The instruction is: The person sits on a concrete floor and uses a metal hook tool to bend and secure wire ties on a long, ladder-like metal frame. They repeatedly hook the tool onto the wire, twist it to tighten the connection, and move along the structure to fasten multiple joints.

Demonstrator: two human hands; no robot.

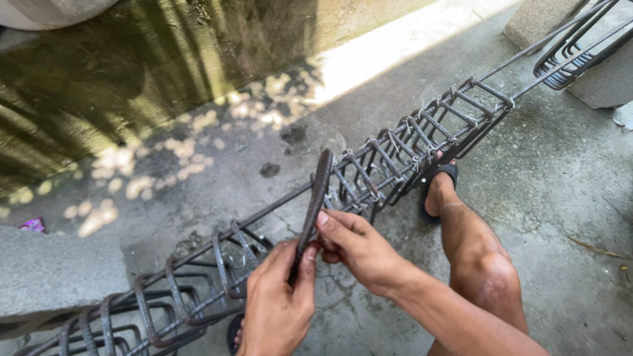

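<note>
— Lying across the concrete floor point(560, 198), a long rebar cage point(395, 158) is seen, running from the lower left up to the upper right. What is held above it?

— A single rusty stirrup point(315, 204) is held upright just over the cage, about midway along it. Its lower part is pinched by the left hand point(277, 303), whose grip is closed narrowly around the bar. The right hand point(359, 247) is placed just beside, with its fingertips pressed against the same stirrup a little higher.

— How are the other stirrups arranged?

— Many are already set around the long bars: one packed group is seen at the lower left point(165, 303), another at the upper right. Thin tie wire can be made out at some of the joints; others cannot be told.

— And around the cage?

— A bare leg point(471, 250) is stretched under the cage on the right, with a dark sandal point(438, 191) worn on the foot. More bent bars point(573, 59) are stacked at the top right, beside a concrete block point(606, 79). A damp wall point(165, 59) is seen behind.
</note>
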